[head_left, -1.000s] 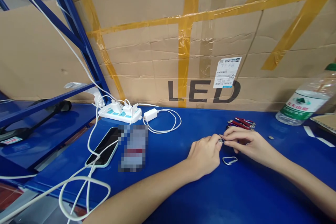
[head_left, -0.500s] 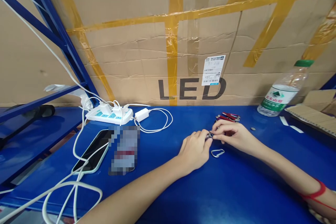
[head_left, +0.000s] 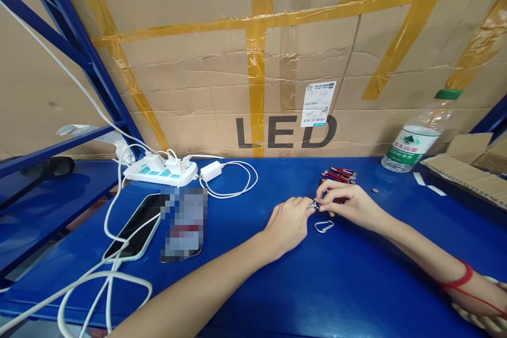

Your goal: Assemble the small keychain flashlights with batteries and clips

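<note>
My left hand is closed around a small dark metal tube with a silvery end; most of the tube is hidden by the fingers. The thumb and fingertips of my right hand pinch at that same end, close against the left fingertips. Just below the hands a silver carabiner lies on the blue tabletop. Behind my right hand is a small pile of slim red and dark metal tubes, partly covered by it. A small round disc lies to the right.
A plastic bottle with a green cap stands at the back right, by paper strips and a cardboard piece. On the left are a power strip, white cables and two phones. A large carton closes off the back.
The tube's end, dark and hollow-looking earlier, now shows silvery between my fingertips. Both hands stay close together over nearly the same spot; the whole view has shifted slightly.
</note>
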Available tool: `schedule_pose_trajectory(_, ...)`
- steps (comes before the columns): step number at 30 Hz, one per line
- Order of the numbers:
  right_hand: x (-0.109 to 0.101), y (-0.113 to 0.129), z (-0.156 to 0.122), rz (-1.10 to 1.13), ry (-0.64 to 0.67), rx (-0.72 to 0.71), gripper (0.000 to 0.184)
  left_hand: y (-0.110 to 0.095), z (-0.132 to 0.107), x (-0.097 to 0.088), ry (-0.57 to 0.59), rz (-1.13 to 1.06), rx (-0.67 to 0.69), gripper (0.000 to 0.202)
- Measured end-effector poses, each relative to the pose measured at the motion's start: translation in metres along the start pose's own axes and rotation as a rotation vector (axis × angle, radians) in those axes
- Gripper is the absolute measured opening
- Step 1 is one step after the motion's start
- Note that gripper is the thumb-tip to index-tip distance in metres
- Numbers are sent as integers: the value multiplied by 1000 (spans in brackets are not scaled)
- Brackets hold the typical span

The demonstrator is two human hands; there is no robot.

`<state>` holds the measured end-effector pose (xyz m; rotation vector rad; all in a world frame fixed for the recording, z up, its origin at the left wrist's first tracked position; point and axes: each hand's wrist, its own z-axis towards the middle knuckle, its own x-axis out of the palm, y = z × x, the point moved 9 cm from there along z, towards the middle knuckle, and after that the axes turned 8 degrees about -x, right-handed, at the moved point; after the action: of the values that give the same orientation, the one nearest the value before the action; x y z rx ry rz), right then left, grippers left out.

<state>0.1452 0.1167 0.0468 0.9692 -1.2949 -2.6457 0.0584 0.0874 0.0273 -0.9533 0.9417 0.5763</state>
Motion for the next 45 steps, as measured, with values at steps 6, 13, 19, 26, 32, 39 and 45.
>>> schedule_pose_trajectory(6,1,6,0,-121,3,-43,30,-1,1,-2,-18,3,22,22)
schedule_pose_trajectory(13,-1,8,-1,-195,-22,-104,33,-2,1,-5,-60,-2,33,23)
schedule_pose_trajectory(19,-2,8,-1,-187,-74,-80,36,-3,1,-10,-116,2,34,22)
schedule_pose_trajectory(26,-3,12,1,-193,-85,-71,37,-1,1,-11,-152,21,14,22)
schedule_pose_trajectory(32,-3,9,1,-188,-84,-56,34,1,2,-11,-181,-13,10,22)
schedule_pose_trajectory(39,-5,4,1,-185,-95,-23,33,3,3,-13,-201,-52,-5,24)
schedule_pose_trajectory(45,-4,0,1,-78,-90,28,38,5,5,-13,-196,-65,-31,24)
